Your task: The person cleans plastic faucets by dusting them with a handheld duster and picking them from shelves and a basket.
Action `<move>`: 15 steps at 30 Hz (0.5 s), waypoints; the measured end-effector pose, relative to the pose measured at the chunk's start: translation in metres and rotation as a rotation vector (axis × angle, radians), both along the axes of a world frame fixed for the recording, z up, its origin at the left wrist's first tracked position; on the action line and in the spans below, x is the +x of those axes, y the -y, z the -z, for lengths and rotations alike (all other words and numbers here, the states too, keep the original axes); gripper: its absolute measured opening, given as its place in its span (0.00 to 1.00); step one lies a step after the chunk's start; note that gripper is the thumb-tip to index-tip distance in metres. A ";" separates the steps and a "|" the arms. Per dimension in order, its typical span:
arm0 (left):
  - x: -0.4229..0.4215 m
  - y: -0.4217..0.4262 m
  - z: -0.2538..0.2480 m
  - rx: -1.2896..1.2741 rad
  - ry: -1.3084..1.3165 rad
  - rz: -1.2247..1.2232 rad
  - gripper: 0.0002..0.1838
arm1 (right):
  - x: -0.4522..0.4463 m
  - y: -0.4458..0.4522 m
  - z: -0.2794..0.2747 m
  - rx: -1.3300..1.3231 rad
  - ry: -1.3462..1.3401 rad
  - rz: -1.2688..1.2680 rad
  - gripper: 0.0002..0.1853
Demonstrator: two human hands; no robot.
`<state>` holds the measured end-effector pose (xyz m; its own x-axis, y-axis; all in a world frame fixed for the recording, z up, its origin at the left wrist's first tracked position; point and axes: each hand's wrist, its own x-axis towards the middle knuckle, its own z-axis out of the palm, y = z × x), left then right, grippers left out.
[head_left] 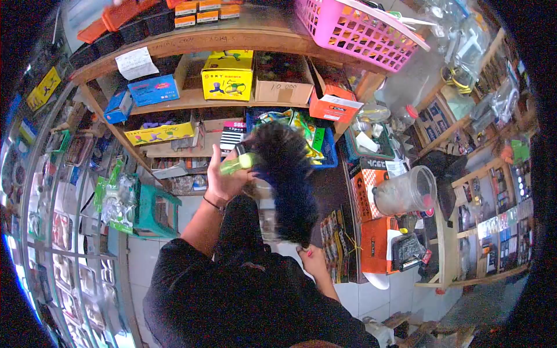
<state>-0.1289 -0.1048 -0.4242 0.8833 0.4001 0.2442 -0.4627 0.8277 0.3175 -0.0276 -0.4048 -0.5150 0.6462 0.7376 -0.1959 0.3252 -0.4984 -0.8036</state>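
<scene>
Dark fluffy duster (284, 180) held by R hand (314, 262) at lower end; fingers closed round base, fluff extending up twd L hand (229, 180), blurred. Yellow-green item (237, 164) seen across L palm side, just beside duster's upper part; thumb spread clear. L fingertips partly hidden, grip can't be told. Blue basket (331, 145) partly covered by duster.

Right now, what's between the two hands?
A dark fluffy duster, motion-blurred, spans most of the stretch between left hand and right hand; it shows in the head view.
</scene>
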 end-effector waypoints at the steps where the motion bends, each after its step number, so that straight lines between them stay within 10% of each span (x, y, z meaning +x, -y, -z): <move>1: 0.001 0.007 -0.012 -0.002 -0.001 0.002 0.43 | -0.001 0.000 -0.001 0.004 -0.037 0.042 0.13; 15: 0.003 0.007 -0.010 0.184 -0.021 -0.030 0.43 | 0.004 0.007 -0.003 0.057 0.040 -0.081 0.08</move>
